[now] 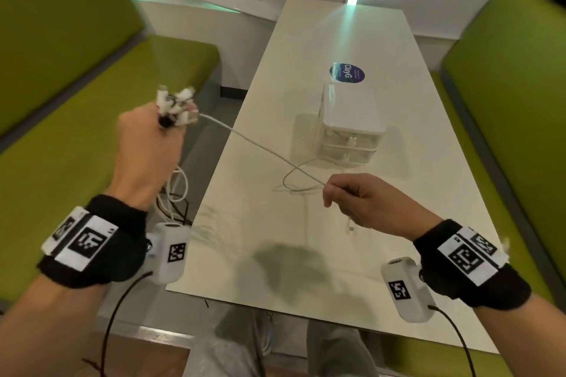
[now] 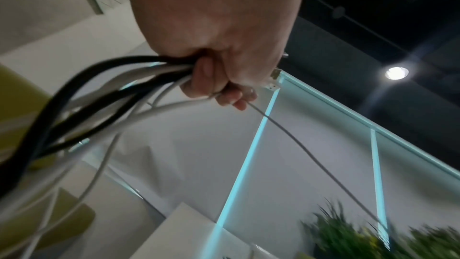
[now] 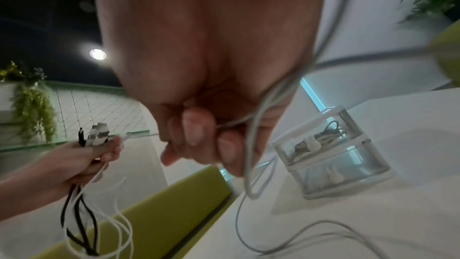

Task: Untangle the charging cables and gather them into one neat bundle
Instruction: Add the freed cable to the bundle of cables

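Note:
My left hand (image 1: 153, 138) is raised left of the table and grips a bunch of black and white charging cables (image 2: 119, 86). Their plug ends (image 1: 176, 101) stick up out of the fist, and the rest hangs in loops (image 1: 176, 193) below it. One white cable (image 1: 260, 147) stretches taut from that fist to my right hand (image 1: 355, 196), which pinches it between thumb and fingers over the table. Beyond the pinch the same cable loops (image 3: 251, 164) down onto the tabletop. In the right wrist view the left hand (image 3: 82, 159) shows with the plugs (image 3: 95, 133) above it.
A clear two-drawer plastic organiser (image 1: 350, 125) with cables inside stands mid-table on the white table (image 1: 306, 239). A round blue sticker (image 1: 347, 72) lies behind it. Green benches (image 1: 61, 101) flank both sides. Thin black leads run from both wrist cameras.

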`<state>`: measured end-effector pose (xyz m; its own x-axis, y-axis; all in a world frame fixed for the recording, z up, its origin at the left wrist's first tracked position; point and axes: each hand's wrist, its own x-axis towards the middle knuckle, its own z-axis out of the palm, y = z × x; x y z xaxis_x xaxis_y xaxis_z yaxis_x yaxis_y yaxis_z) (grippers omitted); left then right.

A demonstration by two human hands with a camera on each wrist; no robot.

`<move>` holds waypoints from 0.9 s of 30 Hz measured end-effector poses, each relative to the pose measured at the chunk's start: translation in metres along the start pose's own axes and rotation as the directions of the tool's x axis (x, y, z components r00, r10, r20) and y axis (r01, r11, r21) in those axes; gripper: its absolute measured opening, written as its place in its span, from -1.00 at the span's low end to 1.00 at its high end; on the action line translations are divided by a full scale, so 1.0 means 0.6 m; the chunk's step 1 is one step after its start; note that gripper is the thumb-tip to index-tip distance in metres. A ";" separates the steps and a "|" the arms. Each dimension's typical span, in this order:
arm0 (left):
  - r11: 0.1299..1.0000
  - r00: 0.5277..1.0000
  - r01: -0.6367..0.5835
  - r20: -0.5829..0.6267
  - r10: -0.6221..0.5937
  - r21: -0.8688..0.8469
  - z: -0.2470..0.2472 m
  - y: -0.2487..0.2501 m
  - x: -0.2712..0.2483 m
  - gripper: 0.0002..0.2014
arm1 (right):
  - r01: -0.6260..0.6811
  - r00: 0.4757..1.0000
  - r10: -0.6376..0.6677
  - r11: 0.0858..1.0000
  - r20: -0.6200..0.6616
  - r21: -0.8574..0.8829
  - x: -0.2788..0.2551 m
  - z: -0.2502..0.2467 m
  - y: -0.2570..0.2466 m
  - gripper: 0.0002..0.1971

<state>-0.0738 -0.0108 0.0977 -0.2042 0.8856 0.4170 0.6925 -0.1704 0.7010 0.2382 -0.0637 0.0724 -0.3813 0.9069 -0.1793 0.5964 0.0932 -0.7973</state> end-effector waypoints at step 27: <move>0.949 0.913 0.314 -0.283 -0.293 0.033 -0.046 -0.121 0.007 -0.79 | 0.097 0.992 -0.118 0.938 -0.045 -0.333 0.096 0.119 -0.039 -0.57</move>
<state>-0.1439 -0.0068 0.0643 -0.5853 0.7363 0.3397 0.6155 0.1308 0.7772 0.1520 -0.0430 0.0397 -0.4171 0.9070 -0.0576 0.7577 0.3121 -0.5732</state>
